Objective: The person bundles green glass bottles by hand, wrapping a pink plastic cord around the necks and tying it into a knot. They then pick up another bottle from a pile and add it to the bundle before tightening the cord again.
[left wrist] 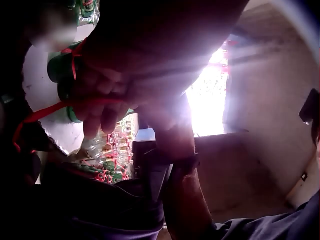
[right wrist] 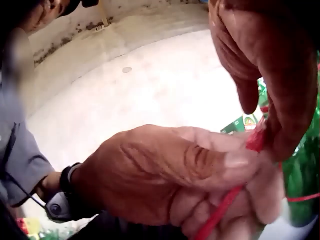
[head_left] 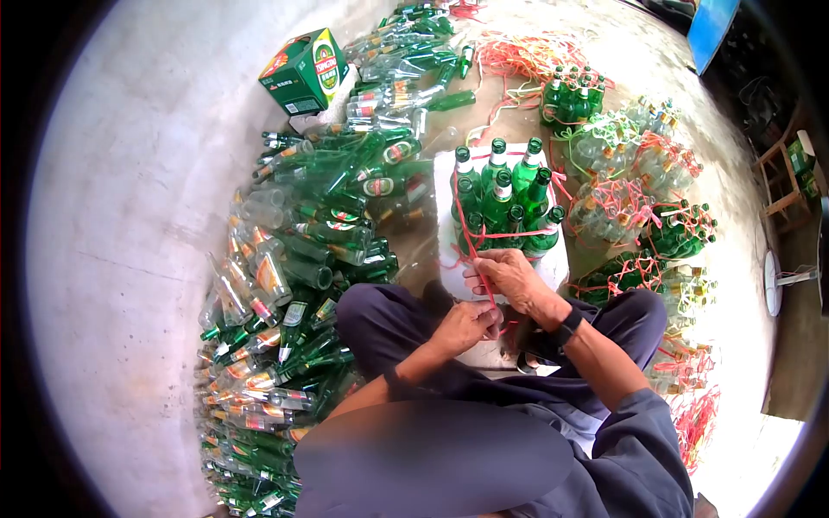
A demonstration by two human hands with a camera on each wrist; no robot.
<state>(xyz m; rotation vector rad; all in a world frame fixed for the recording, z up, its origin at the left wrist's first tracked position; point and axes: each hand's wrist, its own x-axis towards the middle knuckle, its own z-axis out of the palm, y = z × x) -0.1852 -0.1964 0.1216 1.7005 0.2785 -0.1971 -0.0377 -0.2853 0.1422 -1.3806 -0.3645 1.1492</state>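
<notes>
Red strap (right wrist: 221, 212) is pinched in my left hand (head_left: 466, 329) and my right hand (head_left: 519, 282); just beyond them it circles the standing green bottles (head_left: 498, 207). This looks like tying; next probably calls for an even, snug pull.

"TSINGTAO" on oval label (head_left: 326, 66), green carton (head_left: 292, 82)

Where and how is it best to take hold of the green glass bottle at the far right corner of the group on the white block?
Grip the bottle by its narrow neck, probably from above: it stands upright, neighbouring glass bottles crowd its body, and the neck rises free.
</notes>
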